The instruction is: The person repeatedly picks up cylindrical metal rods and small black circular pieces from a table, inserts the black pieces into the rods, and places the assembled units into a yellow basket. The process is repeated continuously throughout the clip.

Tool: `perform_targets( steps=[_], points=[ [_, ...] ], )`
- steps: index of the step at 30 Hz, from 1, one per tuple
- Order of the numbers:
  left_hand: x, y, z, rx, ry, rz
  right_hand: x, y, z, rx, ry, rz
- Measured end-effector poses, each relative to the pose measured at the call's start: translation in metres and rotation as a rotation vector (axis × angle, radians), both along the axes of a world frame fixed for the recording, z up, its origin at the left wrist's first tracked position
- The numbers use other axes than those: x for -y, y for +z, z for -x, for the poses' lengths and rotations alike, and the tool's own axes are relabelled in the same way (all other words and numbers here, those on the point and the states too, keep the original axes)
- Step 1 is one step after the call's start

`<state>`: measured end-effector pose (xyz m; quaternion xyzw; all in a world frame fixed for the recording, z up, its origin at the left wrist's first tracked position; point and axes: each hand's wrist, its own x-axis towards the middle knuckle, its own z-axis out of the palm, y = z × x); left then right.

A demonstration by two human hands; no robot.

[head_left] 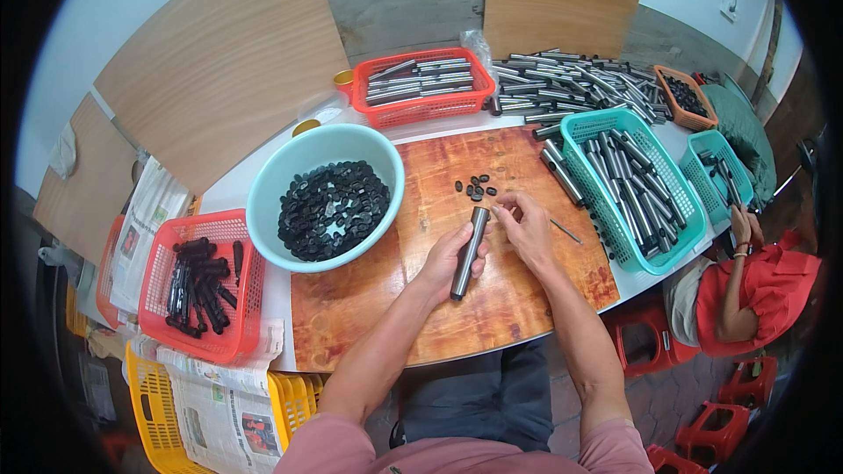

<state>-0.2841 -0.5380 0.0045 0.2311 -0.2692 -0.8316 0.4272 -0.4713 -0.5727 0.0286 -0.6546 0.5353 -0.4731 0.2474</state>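
Observation:
My left hand is wrapped round a metal tube with dark ends, tilted with its top away from me. Close to the tube's upper end, my right hand has thumb and forefinger pinched together; what is between them is too small to make out. Several small black oval caps lie just beyond the tube on the reddish-brown wooden board. A thin metal rod rests on the board to the right of my right hand.
A pale blue basin of black caps stands left, beside a red basket of black parts. Tubes fill a red basket at the back and a teal basket at right; more tubes are piled behind. Another person in red sits far right.

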Motion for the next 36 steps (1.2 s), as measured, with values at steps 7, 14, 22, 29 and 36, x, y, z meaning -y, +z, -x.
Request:
perform_targets(
  steps=[7,14,22,29,36],
  points=[
    [-0.003,0.001,0.005,0.069,0.074,0.049,-0.003,-0.021,0.000,-0.038,-0.025,0.011],
    [-0.005,0.003,0.007,0.079,0.115,0.063,-0.004,-0.023,0.000,-0.038,0.007,0.065],
    [-0.001,0.000,0.007,0.082,0.062,0.017,-0.002,-0.031,0.001,-0.053,-0.005,0.080],
    [-0.002,-0.001,0.009,-0.009,0.016,-0.068,-0.002,-0.030,0.002,-0.022,0.002,0.030],
    [-0.002,0.002,0.007,-0.007,0.020,-0.070,-0.001,-0.031,0.004,-0.056,-0.002,0.067]
  ],
)
